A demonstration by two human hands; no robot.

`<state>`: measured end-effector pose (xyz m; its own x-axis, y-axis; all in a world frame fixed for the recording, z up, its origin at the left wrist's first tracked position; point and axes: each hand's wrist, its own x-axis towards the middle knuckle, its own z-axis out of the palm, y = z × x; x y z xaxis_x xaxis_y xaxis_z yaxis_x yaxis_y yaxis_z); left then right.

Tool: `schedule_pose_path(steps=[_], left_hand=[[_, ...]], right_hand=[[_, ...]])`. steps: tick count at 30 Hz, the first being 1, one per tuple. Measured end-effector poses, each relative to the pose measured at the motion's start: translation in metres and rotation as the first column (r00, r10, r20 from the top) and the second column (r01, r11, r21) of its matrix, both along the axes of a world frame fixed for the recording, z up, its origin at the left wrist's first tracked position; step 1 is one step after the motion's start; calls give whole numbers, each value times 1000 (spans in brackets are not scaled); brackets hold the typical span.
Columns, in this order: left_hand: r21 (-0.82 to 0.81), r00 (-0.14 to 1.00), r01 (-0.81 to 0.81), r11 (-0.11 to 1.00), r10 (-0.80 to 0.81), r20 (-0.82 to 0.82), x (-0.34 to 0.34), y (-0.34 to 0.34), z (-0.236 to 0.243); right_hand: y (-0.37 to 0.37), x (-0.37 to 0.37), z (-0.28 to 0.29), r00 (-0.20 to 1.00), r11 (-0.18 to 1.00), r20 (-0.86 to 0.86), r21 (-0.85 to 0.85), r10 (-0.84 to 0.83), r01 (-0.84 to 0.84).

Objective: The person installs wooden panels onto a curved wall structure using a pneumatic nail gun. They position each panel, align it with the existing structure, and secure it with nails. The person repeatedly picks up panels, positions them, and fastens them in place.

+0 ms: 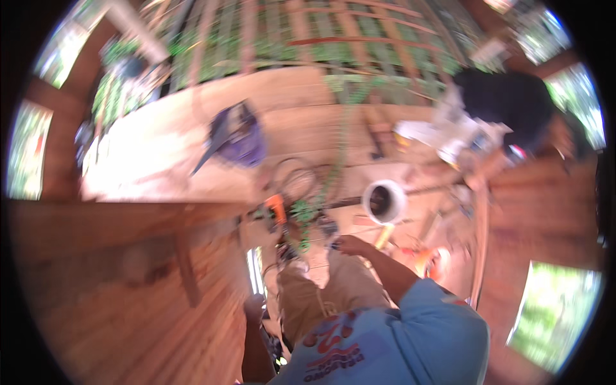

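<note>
The whole picture is smeared by motion. My right hand [351, 244] is low over my right knee, fingers curled, with a small dark thing at the fingertips that I cannot make out. Just beyond it, a dark object [328, 224] lies on the plank floor [343, 192]. Down at my left side, my left hand [255, 307] is by the edge of a plank wall [147, 269]; its fingers are too blurred to read. Ahead of my feet are an orange-and-black tool [276, 208] and a bunched green cord [303, 210].
A white bucket [399, 204] with dark contents stands right of centre. A purple bag [250, 149] sits on bright planks at far left. Someone in dark clothing [507, 102] is at the far right, near white sacks [423, 131]. A slatted wooden frame [298, 32] spans the far side.
</note>
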<state>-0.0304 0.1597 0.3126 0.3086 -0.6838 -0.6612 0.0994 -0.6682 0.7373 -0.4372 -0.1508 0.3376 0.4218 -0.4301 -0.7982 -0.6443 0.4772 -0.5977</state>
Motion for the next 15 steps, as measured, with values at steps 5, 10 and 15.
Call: schedule_pose_path(steps=[5, 10, 15], left_hand=[[308, 999, -14, 951, 25, -32, 16, -57, 54], [342, 991, 136, 930, -127, -50, 30, -91, 81], [387, 961, 233, 892, -272, 47, 24, -146, 102]], right_hand=[[55, 2, 12, 949, 958, -142, 14, -282, 287], [125, -19, 43, 962, 912, -258, -410, -93, -22], [152, -50, 49, 746, 781, -253, -318, -616, 537]])
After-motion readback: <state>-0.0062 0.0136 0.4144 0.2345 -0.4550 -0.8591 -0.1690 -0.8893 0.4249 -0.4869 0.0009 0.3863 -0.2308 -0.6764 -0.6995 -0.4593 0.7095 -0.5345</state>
